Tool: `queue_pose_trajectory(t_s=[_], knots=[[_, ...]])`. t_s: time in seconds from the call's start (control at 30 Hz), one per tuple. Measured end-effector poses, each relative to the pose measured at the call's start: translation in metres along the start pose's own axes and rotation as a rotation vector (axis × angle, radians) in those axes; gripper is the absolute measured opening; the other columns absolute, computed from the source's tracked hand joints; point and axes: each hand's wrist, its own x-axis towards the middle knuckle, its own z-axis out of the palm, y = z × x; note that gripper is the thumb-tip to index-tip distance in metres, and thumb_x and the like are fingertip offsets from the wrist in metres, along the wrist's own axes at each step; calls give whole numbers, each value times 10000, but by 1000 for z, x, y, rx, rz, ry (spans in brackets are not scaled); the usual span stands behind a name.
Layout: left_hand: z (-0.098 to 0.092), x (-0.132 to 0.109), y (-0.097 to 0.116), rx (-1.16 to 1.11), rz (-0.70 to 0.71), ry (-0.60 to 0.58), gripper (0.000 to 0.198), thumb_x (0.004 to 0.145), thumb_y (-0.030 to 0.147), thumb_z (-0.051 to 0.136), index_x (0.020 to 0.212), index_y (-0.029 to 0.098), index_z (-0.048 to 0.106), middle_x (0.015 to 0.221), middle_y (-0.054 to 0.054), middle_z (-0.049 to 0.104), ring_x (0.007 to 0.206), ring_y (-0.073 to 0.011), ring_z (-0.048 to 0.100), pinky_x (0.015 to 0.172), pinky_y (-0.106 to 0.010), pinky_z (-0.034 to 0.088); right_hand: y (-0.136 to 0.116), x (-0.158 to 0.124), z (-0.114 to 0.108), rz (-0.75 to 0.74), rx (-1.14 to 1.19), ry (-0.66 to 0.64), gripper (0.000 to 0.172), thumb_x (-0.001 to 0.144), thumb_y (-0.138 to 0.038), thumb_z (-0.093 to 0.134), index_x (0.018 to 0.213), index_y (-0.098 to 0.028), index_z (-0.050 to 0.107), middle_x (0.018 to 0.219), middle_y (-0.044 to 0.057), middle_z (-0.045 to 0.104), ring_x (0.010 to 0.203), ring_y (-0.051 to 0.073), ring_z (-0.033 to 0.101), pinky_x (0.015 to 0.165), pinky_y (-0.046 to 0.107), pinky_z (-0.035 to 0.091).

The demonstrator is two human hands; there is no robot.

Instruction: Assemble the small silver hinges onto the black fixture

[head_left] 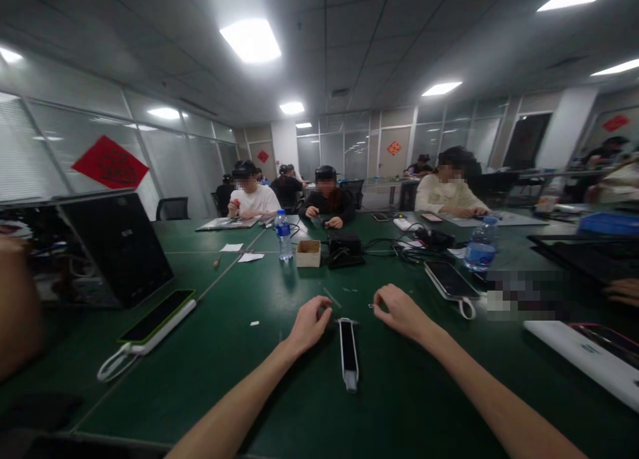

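Note:
My left hand [310, 320] rests over the green table [239, 379], fingers curled together; whether anything small is in them is hidden. To its right lies a slim dark device with a white frame [349, 352], lengthwise toward me. Beyond that device's far right side is my right hand [398, 307], its fingers bent in a pinch beside a tiny pale piece [371, 306]. I cannot make out whether the pinch holds that piece. A thin clear strip [331, 297] lies just past my left fingertips.
Ahead stand a water bottle [284, 236], a small open box [308, 254] and a black case [345, 246]. Phones on white power banks lie left [158, 318] and right [452, 281]. A second bottle [480, 245] stands right. People sit across the table.

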Motion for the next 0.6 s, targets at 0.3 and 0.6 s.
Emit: queue_pose_trajectory(t_s=[0.3,0.6], knots=[[-1,-4,19,-87,187,-93,157,877,253,494,913,170,622,836,-29,649,722,-148,576,678,-253,458,-54,0,16,-255,337,109,40,866,-159,518,870,-170,557,858,59,598,833,183,534,735,306,447],[-14,3,9,118,154,-93,108,819,224,513,798,169,604,753,-8,603,660,-138,547,654,-251,433,-38,2,12,-196,199,19,86,873,-197,530,889,-150,600,894,70,639,864,187,544,806,338,423]])
